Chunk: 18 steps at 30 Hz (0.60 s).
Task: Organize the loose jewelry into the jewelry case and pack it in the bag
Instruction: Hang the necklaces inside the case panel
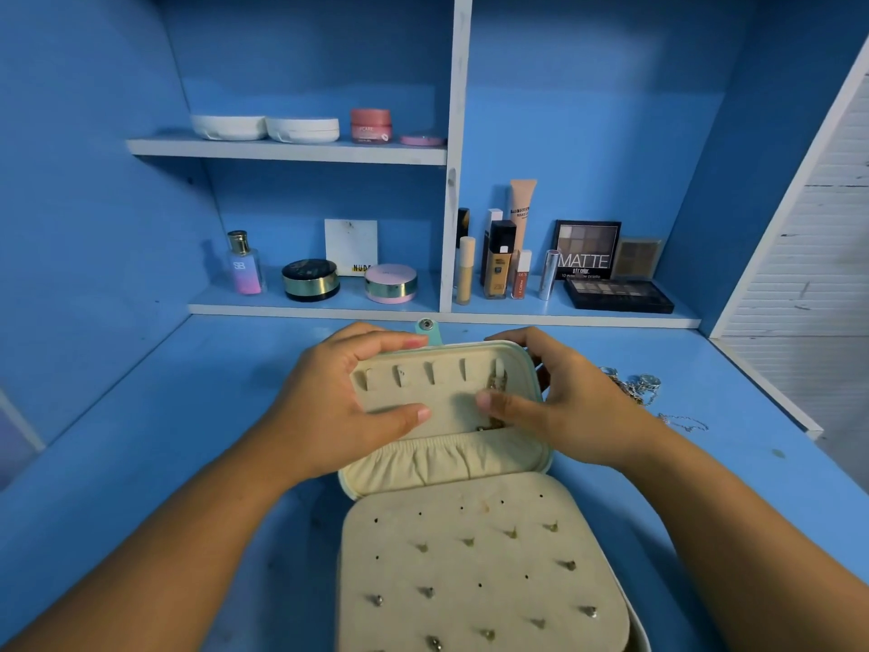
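At centre frame on the bench [141,440], the left hand [329,407] and right hand [573,411] both grip the open jewelry case [446,456] by its lid, the right thumb pressing a chain [496,383] at the rightmost slot; best seat it fully, lid steady, before fetching the loose jewelry [635,385] at right.

We log the jewelry case [470,569] lying open, cream lining, studs [425,592] pinned in; loose chains [645,385] lie just right.

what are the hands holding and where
The jewelry case, by its raised lid: the left hand grips its left end, the right hand its right end, thumbs on the lining.
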Tool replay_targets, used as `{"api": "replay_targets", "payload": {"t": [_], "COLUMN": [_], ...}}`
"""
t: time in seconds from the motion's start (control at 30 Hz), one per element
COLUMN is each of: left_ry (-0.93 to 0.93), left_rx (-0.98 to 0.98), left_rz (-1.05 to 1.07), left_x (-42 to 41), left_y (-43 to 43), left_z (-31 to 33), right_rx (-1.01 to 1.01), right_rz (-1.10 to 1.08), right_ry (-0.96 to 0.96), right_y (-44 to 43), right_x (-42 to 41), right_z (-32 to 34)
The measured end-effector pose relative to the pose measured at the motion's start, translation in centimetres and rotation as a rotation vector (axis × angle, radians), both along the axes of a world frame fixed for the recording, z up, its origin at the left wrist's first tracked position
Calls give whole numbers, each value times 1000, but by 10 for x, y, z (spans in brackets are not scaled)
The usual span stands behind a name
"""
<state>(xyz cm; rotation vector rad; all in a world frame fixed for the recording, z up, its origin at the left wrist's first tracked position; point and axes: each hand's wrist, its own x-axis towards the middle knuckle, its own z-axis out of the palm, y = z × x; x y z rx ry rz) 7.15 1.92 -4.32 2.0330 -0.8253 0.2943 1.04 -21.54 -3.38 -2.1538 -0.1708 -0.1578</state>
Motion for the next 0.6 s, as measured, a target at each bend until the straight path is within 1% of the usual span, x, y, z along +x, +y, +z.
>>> {"api": "replay_targets", "payload": {"t": [0.07, 0.13, 0.23, 0.37, 0.5, 0.6], "left_ry": [4, 6, 5, 8, 10, 15], "left_rx": [5, 6, 6, 7, 0, 3], "left_rz": [-4, -6, -12, -13, -10, -8], "left_x": [0, 1, 2, 2, 1, 1], "left_y": [0, 0, 0, 0, 0, 0], "left_z": [0, -1, -1, -2, -1, -2], "right_rx": [-47, -28, 27, -14, 37, 20], "right_rz": [21, 64, 57, 85, 86, 84], "right_ry": [17, 26, 37, 32, 45, 44], "right_y": [0, -3, -4, -4, -5, -2], "right_x": [0, 0, 0, 1, 1, 2], "right_z": [0, 1, 0, -2, -3, -5]}}
